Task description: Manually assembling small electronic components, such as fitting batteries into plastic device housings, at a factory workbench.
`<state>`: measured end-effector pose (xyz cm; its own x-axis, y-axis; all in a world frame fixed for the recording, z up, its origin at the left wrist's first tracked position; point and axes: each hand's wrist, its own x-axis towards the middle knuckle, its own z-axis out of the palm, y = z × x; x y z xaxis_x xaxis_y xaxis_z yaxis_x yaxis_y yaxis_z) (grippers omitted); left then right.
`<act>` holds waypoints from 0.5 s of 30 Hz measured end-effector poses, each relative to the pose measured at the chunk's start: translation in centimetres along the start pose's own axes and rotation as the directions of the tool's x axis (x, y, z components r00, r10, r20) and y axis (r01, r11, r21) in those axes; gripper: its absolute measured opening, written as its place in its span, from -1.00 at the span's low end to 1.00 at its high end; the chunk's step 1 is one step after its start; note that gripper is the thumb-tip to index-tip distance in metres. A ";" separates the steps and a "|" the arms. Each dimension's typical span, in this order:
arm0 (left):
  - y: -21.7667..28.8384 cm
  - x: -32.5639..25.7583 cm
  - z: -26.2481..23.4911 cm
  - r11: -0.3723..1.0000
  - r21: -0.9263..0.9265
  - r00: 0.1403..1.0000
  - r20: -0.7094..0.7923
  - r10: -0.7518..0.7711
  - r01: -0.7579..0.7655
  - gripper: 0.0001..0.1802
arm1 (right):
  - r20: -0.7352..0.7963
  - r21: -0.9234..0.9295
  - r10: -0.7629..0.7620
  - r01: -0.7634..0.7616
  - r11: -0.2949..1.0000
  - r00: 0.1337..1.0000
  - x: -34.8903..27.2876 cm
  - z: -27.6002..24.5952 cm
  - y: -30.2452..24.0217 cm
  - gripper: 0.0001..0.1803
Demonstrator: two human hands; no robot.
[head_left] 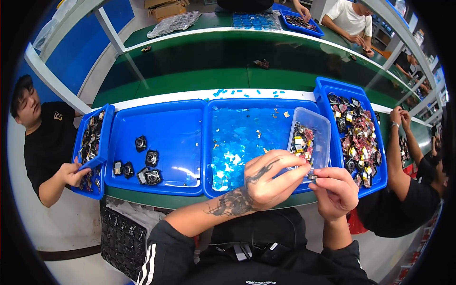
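Small part (pixel 312 176) between both hands' fingertips

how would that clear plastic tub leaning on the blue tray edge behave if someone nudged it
The clear plastic tub would probably slide or tip easily: it sits tilted across the rim between two blue trays, not flat. It looks thin-walled and light, holding only a small heap of small parts at one end, so those would likely shift or spill.
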<state>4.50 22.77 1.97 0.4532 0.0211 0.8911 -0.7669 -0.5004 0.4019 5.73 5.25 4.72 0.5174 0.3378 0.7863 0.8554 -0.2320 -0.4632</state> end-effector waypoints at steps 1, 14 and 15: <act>0.0 0.0 -0.1 1.000 0.018 1.000 0.000 0.009 -0.009 -0.65 | -0.034 0.026 0.007 -0.006 1.000 0.999 -0.2 0.1 0.0 -0.72; 0.4 -0.1 -1.2 0.917 0.250 0.945 0.184 0.271 -0.312 -0.57 | -0.016 0.057 0.118 -0.117 0.992 0.993 -0.2 -0.7 -0.2 -0.77; 0.3 -0.1 -1.3 0.916 0.248 0.944 0.187 0.273 -0.314 -0.57 | -0.019 0.057 0.119 -0.118 0.991 0.993 -0.3 -0.5 -0.1 -0.77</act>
<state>3.60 23.72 2.25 0.3035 -0.2786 0.9112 -0.7325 -0.6798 0.0361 5.51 4.70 4.76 0.6148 0.2901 0.7334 0.7887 -0.2178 -0.5750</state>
